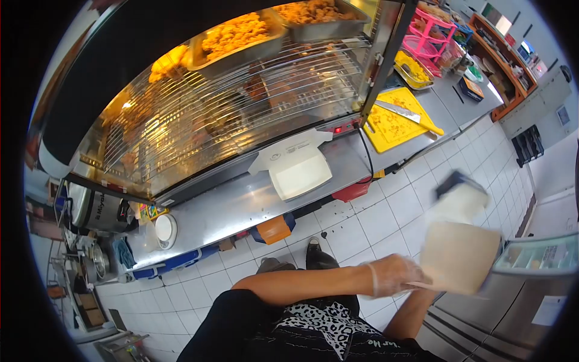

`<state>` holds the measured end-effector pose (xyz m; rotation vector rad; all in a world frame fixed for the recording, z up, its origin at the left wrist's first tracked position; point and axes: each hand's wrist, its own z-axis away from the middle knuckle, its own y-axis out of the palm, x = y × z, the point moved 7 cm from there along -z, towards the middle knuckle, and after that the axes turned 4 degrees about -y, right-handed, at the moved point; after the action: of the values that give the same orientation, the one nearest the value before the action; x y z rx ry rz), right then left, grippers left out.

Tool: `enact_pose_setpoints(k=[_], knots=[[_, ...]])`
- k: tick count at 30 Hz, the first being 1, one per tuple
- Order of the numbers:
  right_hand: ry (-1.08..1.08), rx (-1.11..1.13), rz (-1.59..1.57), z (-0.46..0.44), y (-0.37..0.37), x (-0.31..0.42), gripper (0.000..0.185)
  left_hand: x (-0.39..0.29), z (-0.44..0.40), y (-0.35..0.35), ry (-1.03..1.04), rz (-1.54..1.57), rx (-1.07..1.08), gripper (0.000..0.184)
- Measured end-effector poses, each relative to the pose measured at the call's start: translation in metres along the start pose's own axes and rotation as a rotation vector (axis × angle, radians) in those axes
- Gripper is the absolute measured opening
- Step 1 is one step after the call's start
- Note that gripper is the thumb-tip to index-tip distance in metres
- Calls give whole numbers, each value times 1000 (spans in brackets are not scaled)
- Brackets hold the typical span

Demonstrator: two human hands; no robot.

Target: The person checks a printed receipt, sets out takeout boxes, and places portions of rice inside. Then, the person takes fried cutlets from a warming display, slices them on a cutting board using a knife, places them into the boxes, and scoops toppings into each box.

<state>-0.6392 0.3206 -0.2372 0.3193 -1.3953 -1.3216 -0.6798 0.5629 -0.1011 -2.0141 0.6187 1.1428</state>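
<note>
"How many cartons do you have there?"
"You have two: one held carton point(461, 256) at the right of the frame, and one open carton point(300, 175) on the desk point(232, 211), near the centre."

"And your hands?"
"Your one clearly visible hand is your left hand point(395, 274), in a clear glove. Its forearm lies almost level across the lower middle, reaching right. Its fingers point(416, 279) are bent together, pinching the held carton's lower left edge."

"Your right hand?"
"Your right forearm point(409, 317) slants up and right from the bottom, passing behind the held carton. You cannot tell how those fingers are set. Just above that carton is one pale, dark-edged shape point(461, 196), too blurred to name."

"What else can you count?"
"Two metal trays of fried food, a left tray point(238, 45) and a right tray point(322, 30), sit in one lit display case point(211, 151), upper left to upper centre. At the upper right, one knife point(398, 111) lies on one yellow board point(395, 130). Your two shoes point(316, 253) show below the desk."
</note>
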Motion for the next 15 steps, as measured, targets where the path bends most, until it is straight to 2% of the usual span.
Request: enact_pose_setpoints(k=[2, 3, 4, 7, 9, 10, 11, 13, 15], knots=[[-39, 92, -23, -21, 6, 34, 47, 2, 32, -50, -262, 799, -156, 36], [-48, 148, -39, -32, 11, 49, 46, 7, 51, -75, -336, 1192, -253, 37], [-54, 216, -59, -41, 19, 63, 45, 19, 67, -96, -316, 1559, -278, 39], [-4, 529, -91, -55, 59, 85, 42, 92, 123, -101, -202, 1687, -601, 46], [52, 713, -8, -45, 96, 65, 41, 95, 194, -109, -321, 1565, -831, 49], [109, 605, 167, -47, 106, 45, 35, 88, 242, -117, -410, 1430, -1069, 48], [100, 598, 326, -27, 130, 16, 34, 98, 305, -115, -386, 1328, -1171, 49], [74, 680, 680, 29, 185, -59, 30, 32, 381, -139, -462, 1020, -1455, 52], [89, 958, 1035, 92, 239, -145, 27, -17, 414, -157, -311, 1037, -1603, 49]])
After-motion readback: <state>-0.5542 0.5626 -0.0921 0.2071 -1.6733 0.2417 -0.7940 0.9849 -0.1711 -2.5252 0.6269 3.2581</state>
